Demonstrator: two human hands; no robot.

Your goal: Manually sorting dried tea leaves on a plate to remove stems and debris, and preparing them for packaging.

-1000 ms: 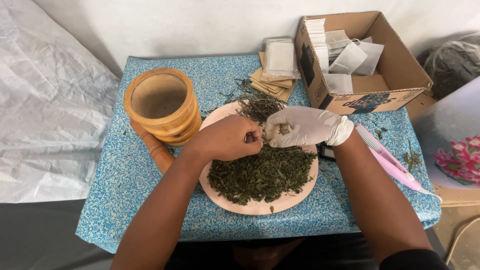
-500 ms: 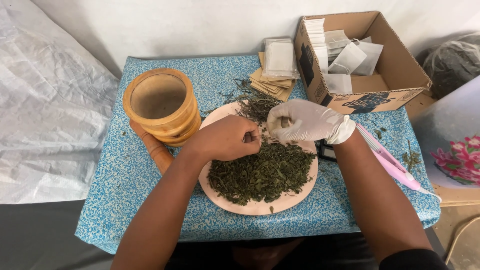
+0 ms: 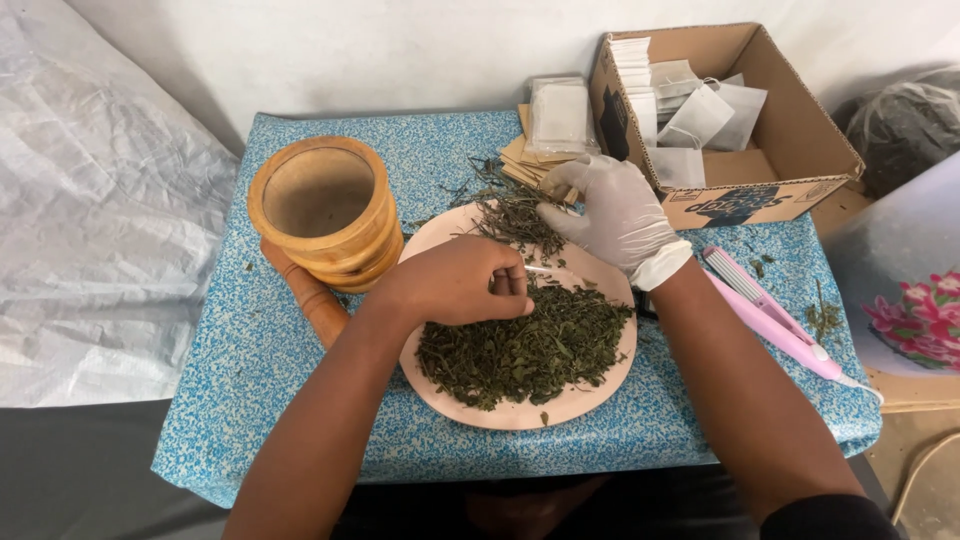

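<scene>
Blue speckled cloth covers the small tabletop (image 3: 300,390), which stands by a white wall. On it sits a round pink plate (image 3: 590,395) with a big heap of dried green leaves (image 3: 520,345) and some thin dry stems (image 3: 515,212) at the far edge. The bare left hand (image 3: 455,280) rests over the leaves with its fingers curled shut, pinching a small pale bit at the fingertips; what it is cannot be told. The right hand (image 3: 610,215), in a white glove, is spread open above the stems and holds nothing that shows. A wooden mortar (image 3: 322,210) stands left of the plate. Behind are flat packets (image 3: 555,125), a cardboard box (image 3: 790,150) with white paper bags, and a pink tool (image 3: 775,320) at the right.
</scene>
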